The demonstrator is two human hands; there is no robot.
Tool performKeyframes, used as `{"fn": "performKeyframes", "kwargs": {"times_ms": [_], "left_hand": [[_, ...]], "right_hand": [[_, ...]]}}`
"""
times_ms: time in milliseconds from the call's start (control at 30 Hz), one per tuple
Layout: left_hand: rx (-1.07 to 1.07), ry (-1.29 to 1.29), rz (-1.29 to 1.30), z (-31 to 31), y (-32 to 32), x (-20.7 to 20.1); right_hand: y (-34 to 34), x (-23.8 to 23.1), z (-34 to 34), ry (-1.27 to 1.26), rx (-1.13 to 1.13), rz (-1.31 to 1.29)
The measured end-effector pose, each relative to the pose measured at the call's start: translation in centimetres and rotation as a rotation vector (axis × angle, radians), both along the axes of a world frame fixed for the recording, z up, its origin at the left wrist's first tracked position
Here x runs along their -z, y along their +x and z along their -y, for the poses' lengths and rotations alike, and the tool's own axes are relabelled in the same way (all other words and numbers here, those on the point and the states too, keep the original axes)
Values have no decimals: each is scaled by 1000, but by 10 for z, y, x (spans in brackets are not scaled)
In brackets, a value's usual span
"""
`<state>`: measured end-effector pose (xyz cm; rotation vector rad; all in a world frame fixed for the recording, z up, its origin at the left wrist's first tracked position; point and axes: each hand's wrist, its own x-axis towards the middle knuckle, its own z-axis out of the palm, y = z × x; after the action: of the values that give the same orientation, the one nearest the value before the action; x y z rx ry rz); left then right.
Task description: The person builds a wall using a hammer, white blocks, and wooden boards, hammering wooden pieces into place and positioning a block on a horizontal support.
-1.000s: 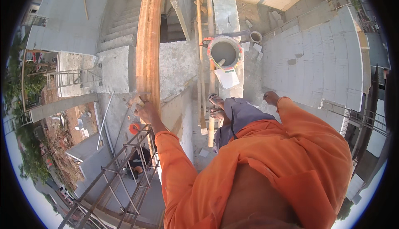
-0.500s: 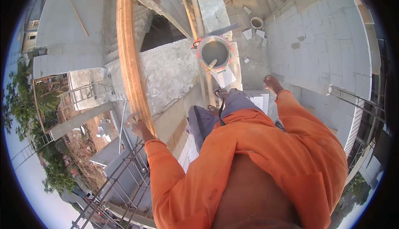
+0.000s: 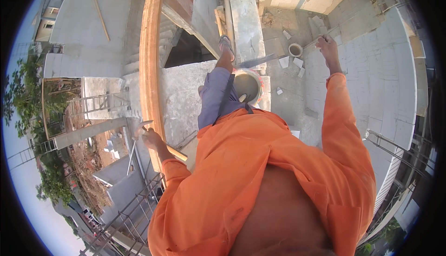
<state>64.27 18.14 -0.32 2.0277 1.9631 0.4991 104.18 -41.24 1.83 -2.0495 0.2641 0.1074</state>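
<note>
My left hand (image 3: 152, 138) is closed around a hammer (image 3: 177, 153) close to its metal head. The wooden handle sticks out behind the fist, beside a long timber beam (image 3: 151, 65). Out to the right, my right hand (image 3: 328, 51) is raised with its fingers loosely bent and somewhat apart; nothing shows in it. In front of my body stands a round bucket (image 3: 260, 91) holding grey material, with a pale tool end in it, partly covered by my clothing. My sandalled foot (image 3: 226, 47) is stretched forward, left of the bucket.
A concrete slab (image 3: 186, 86) lies under my leg, with a dark opening (image 3: 188, 49) beyond it. Bare rebar (image 3: 134, 223) rises at the lower left. A pale block wall (image 3: 367, 70) runs along the right. Ahead are a board (image 3: 246, 24), a small pail (image 3: 295, 50) and broken pieces.
I have stepped forward, and one leg now reaches past the bucket. My right hand has swung up and outward. The left hand still holds the hammer, whose handle now shows.
</note>
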Motion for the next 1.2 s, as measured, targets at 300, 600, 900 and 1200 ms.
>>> {"fn": "performKeyframes", "kwargs": {"times_ms": [300, 600, 900, 1200], "left_hand": [[-177, -163, 771, -74, 356, 3], [-9, -137, 766, -99, 512, -26], [235, 190, 1083, -87, 581, -127], [425, 166, 1407, -78, 682, -202]], "right_hand": [[347, -80, -241, -127, -445, 222], [448, 2, -313, -168, -619, -51], [582, -51, -426, -76, -769, 163], [681, -53, -697, -113, -1195, 745]]}}
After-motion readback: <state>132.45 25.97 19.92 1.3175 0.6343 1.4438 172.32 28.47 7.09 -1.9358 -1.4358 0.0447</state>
